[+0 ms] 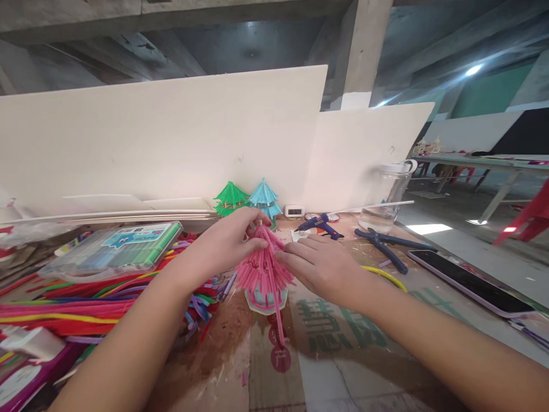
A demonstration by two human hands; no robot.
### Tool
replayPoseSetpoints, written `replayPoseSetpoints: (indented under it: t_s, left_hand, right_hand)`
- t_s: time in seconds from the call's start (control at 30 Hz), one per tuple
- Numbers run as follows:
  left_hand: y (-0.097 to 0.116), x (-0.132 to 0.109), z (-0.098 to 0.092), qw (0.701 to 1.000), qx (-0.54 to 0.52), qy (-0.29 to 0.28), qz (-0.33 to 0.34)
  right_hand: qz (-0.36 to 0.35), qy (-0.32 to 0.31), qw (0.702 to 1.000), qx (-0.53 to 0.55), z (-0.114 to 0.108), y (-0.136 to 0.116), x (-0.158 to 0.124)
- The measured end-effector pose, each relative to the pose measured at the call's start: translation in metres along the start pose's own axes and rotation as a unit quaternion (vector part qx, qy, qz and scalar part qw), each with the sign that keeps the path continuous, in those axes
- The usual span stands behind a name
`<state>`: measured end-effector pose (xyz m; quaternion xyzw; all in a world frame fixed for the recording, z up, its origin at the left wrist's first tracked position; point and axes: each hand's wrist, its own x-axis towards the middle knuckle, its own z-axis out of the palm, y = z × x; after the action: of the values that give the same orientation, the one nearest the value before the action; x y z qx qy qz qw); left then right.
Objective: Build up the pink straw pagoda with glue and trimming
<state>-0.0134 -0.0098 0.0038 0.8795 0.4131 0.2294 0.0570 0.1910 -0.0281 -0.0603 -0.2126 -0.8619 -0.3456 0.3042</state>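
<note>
- Work surface: a brown, cardboard-covered table [223, 366] with small scraps and a pale strip running toward the near edge
- At its middle stands a pink pipe-cleaner model [261, 272], tiered like a roof on a pale base [266, 301], one long pink strand [278, 320] hanging down in front
- The left hand [235, 237] pinches the model's top between thumb and fingers; the right hand [323, 269] has bent fingertips at its right side, but whether they grip anything I cannot tell
- White boards [163, 143] stand upright behind; beyond are concrete beams, a column [362, 51], a lit lamp [473, 70] and, at right, another table [493, 163] beside red chairs
- Writing: large green Chinese characters [338, 326] printed on the cardboard, the left one apparently 慧; red round marks [281, 359] with pale characters, unclear
- The blue label [137, 236] on the clear case [98, 266] and the small clock [294, 211] display are too small to read
</note>
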Motion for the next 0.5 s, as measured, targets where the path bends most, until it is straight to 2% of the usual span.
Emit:
replayPoseSetpoints:
  t_s: [0.17,0.37,0.43,0.5]
  left_hand:
    - [0.002,0.003,-0.001,0.999,-0.027,0.024,-0.013]
    - [-0.01,0.012,0.003,0.993,-0.103,0.031,-0.043]
    - [-0.013,0.014,0.004,0.993,-0.102,0.04,-0.033]
    - [-0.014,0.015,0.005,0.993,-0.099,0.058,-0.029]
  right_hand:
    - [0.025,-0.028,0.999,0.02,-0.009,0.004,0.005]
    - [0.103,-0.062,0.99,0.072,-0.026,0.016,0.001]
    - [0.137,-0.099,0.982,0.088,-0.031,0.022,-0.01]
    - [0.183,-0.167,0.963,0.104,-0.034,0.03,-0.027]
